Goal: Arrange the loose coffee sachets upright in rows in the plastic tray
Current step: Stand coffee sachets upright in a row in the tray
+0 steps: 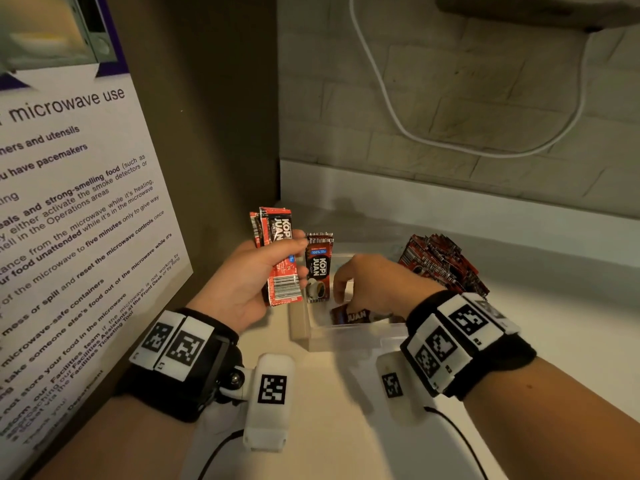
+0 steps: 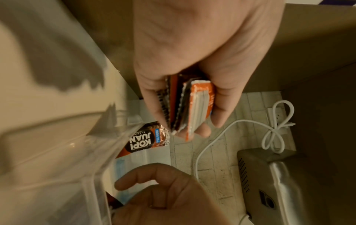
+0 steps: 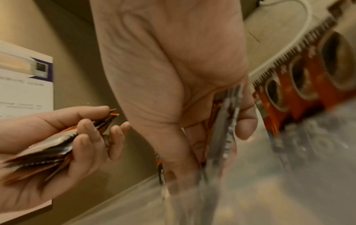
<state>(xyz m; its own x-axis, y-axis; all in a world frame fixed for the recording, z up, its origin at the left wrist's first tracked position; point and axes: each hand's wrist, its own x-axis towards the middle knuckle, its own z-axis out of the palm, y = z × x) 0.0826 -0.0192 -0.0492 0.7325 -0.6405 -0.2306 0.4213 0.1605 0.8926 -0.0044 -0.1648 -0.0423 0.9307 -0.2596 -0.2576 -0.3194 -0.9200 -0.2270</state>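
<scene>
My left hand [image 1: 299, 259] holds a fanned stack of red Kopi Juan sachets [image 1: 278, 258] upright, just left of the clear plastic tray [image 1: 349, 337]. In the left wrist view this stack [image 2: 198, 106] shows edge-on between thumb and fingers. One dark sachet [image 1: 318, 268] stands upright at the tray's left wall, also visible in the left wrist view [image 2: 144, 140]. My right hand [image 1: 343, 292] reaches down inside the tray and pinches a thin bunch of sachets [image 3: 229, 121]; a dark sachet [image 1: 349, 315] shows under the fingers.
A heap of loose red sachets [image 1: 443, 265] lies on the counter right of the tray. A microwave-use poster [image 1: 69, 202] covers the left panel. A white cable [image 1: 398, 116] hangs on the tiled wall. A grey appliance [image 2: 279, 182] sits further right.
</scene>
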